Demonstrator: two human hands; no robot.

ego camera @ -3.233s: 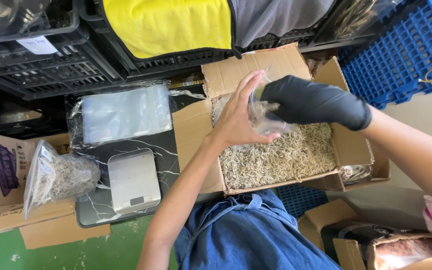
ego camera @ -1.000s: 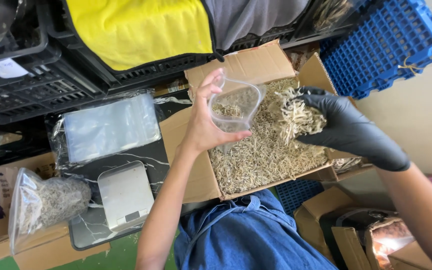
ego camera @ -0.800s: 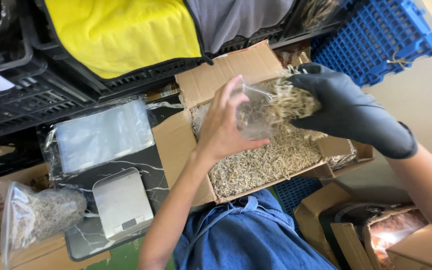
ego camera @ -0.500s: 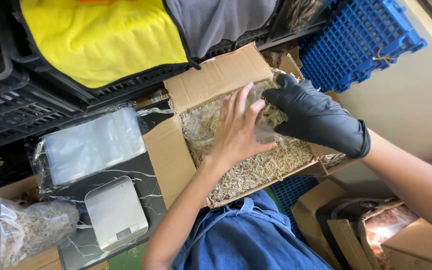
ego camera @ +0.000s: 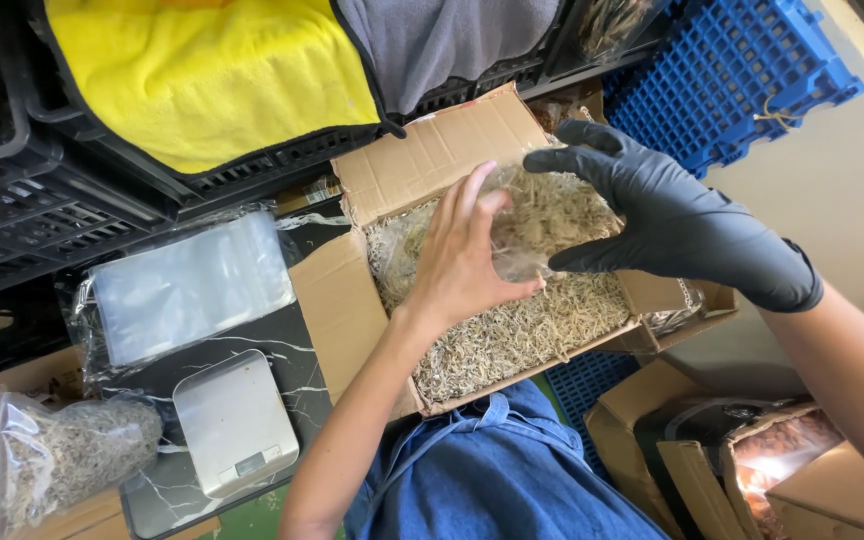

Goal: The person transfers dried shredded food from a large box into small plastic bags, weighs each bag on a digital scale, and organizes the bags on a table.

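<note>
bare left hand (ego camera: pixel 467 262) cupped, gloved right hand (ego camera: pixel 652 215) curled
</note>
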